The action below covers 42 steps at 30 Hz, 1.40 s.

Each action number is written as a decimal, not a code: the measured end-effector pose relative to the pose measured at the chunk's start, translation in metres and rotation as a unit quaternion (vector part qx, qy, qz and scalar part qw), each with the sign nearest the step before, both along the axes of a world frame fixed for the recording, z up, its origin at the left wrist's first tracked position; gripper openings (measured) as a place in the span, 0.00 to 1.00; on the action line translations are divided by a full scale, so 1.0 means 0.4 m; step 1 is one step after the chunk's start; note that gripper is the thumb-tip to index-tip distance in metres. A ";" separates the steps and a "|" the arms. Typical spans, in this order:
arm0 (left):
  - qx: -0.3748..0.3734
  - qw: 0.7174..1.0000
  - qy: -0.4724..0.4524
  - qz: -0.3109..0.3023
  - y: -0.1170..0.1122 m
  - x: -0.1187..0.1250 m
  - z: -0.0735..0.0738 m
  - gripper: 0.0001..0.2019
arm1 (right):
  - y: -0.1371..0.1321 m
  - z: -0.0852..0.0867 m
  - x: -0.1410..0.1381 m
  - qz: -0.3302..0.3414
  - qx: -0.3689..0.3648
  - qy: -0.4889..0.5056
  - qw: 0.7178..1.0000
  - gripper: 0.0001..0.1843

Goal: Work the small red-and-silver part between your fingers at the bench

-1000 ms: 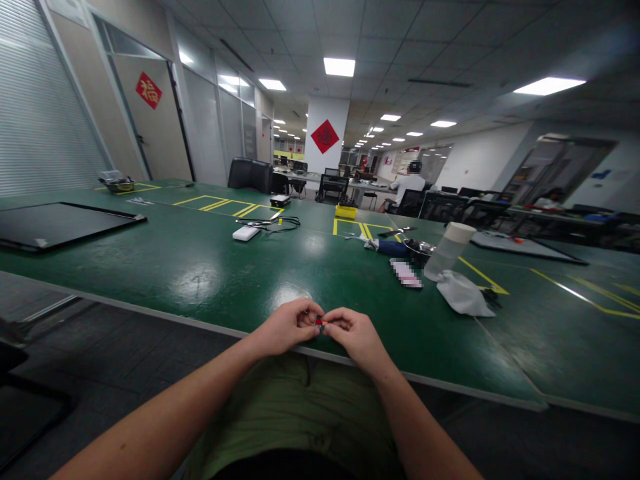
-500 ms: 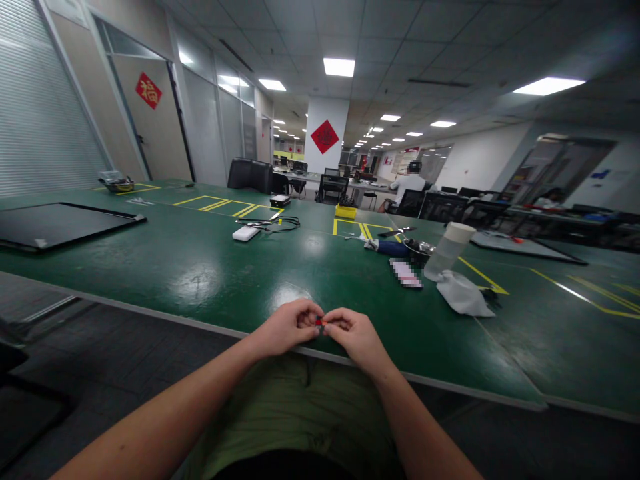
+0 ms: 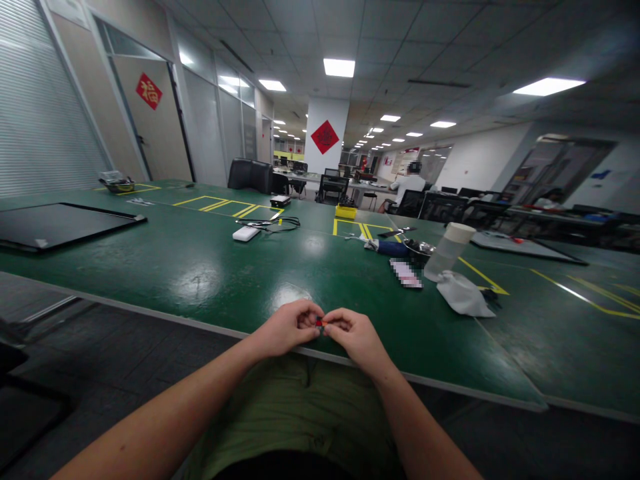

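Close to the near edge of the green table (image 3: 240, 280), my two hands meet at the fingertips. Between them is a small red, orange and dark piece (image 3: 320, 323), too small to name by kind. My left hand (image 3: 293, 327) pinches its red and dark side with thumb and fingers. On the orange side, my right hand (image 3: 354, 332) grips with thumb and forefinger. The fingers cover most of the piece.
To the right lie a blurred-out phone (image 3: 406, 273), a translucent cylinder (image 3: 449, 250), a white bag (image 3: 464, 293) and a metal bowl (image 3: 421, 249). A white power bank-like block (image 3: 246, 232) with black cables lies ahead. A black panel (image 3: 65, 225) rests at left.
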<state>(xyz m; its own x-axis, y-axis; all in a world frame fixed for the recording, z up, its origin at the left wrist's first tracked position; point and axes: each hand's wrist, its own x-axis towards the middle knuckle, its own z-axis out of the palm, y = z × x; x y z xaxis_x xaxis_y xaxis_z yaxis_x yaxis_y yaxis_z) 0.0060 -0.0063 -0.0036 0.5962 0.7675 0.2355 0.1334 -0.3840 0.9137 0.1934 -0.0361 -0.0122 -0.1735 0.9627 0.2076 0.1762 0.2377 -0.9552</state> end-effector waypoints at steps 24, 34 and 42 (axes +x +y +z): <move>-0.021 1.000 -0.023 -0.002 -0.005 -0.001 0.004 0.12 | -0.002 0.001 0.001 -0.003 -0.003 -0.004 1.000 0.11; -0.062 0.996 -0.053 -0.039 0.000 -0.006 0.006 0.12 | -0.002 0.007 -0.004 -0.004 0.021 0.033 0.999 0.08; -0.075 0.995 -0.057 -0.034 0.008 -0.007 -0.003 0.14 | 0.000 0.004 -0.002 0.004 0.013 0.045 0.999 0.10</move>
